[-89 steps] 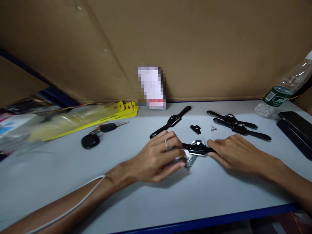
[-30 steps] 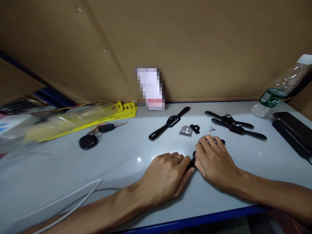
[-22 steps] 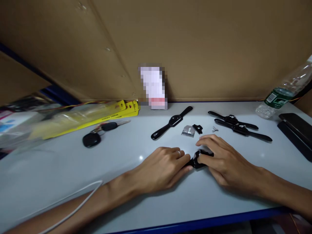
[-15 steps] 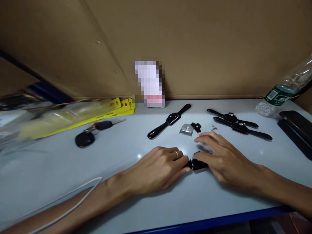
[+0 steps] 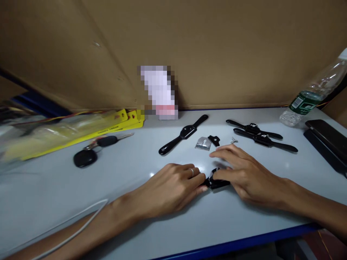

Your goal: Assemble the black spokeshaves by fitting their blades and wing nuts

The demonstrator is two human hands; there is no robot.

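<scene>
My left hand (image 5: pixel 177 187), with a ring on one finger, is closed around the left handle of a black spokeshave (image 5: pixel 218 184) lying low over the table. My right hand (image 5: pixel 244 175) covers its right end. The right thumb rests over the spokeshave's middle, the index finger stretches out above it, and the other fingers curl behind. What sits under the thumb is partly hidden. Just beyond lie a silver blade (image 5: pixel 203 143), a small black cap plate (image 5: pixel 214 140) and a silver thumbscrew (image 5: pixel 234 140). A bare spokeshave body (image 5: pixel 188 132) lies behind the blade.
Two spokeshaves with fittings (image 5: pixel 264 139) lie at the back right, near a plastic bottle (image 5: pixel 305 103) and a dark phone-like case (image 5: pixel 326 144). Keys (image 5: pixel 85 157) and yellow-backed packaging (image 5: pixel 116 124) lie left. A white cable (image 5: pixel 81 231) crosses my left forearm. Cardboard (image 5: pixel 217 54) stands behind.
The view has turned slightly, so everything sits a little further left. My left hand keeps its hold on the spokeshave; my right fingers have shifted only slightly over its middle.
</scene>
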